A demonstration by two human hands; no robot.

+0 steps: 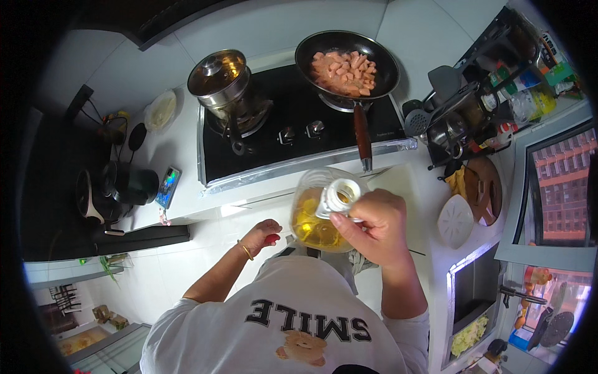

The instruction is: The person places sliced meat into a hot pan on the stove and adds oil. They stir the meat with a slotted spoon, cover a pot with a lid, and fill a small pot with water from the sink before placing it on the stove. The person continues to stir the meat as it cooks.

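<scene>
My right hand (380,229) grips the handle of a large clear plastic jug of yellow cooking oil (317,219), whose white neck has no cap on it. My left hand (264,237) is to the left of the jug, its fingers curled around a small red object (271,240), perhaps the cap. Beyond the jug a black frying pan (390,61) with a wooden handle sits on the right burner, holding chopped pink sausage-like pieces (345,72). A lidded steel saucepan (219,79) stands over the left burner of the black gas hob (280,112).
At right are a rack of utensils (460,103) and bottles, a round wooden board (486,191), a white dish (455,221) and a sink (476,285) with chopped greens beside its dark basin. A phone (168,187), a dark pot (135,184) and a covered plate (160,111) lie left of the hob.
</scene>
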